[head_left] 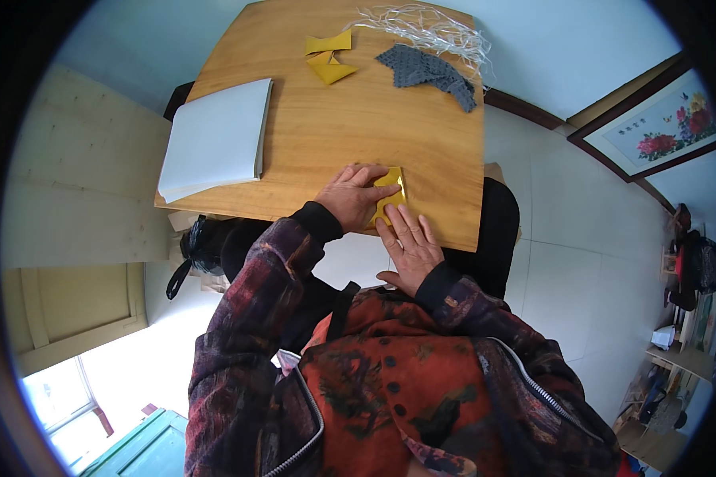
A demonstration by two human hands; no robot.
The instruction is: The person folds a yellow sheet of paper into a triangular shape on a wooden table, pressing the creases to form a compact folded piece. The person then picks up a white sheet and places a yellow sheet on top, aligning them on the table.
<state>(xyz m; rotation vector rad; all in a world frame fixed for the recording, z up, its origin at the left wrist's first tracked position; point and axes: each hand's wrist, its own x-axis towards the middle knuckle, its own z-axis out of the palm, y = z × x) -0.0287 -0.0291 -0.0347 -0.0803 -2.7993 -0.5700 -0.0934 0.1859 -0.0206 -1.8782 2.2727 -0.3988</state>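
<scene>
A small sheet of shiny gold paper [394, 176] lies at the front edge of the wooden table [334, 131], partly covered by my hands. My left hand [353, 196] rests on it from the left, its fingers stretched to the right and pressing on the paper. From below comes my right hand [410, 248], flat with fingers extended, the fingertips touching the paper's lower part. Neither hand grips anything. At the far side of the table lie folded gold paper pieces [332, 73], with pointed ends.
On the table's left stands a stack of white sheets [217, 137]. A crumpled grey cloth [428, 71] and a tangle of clear, whitish strips [429, 30] lie at the far right. A framed flower picture [659, 127] leans by the right wall. A black bag [201, 246] is below the table's left.
</scene>
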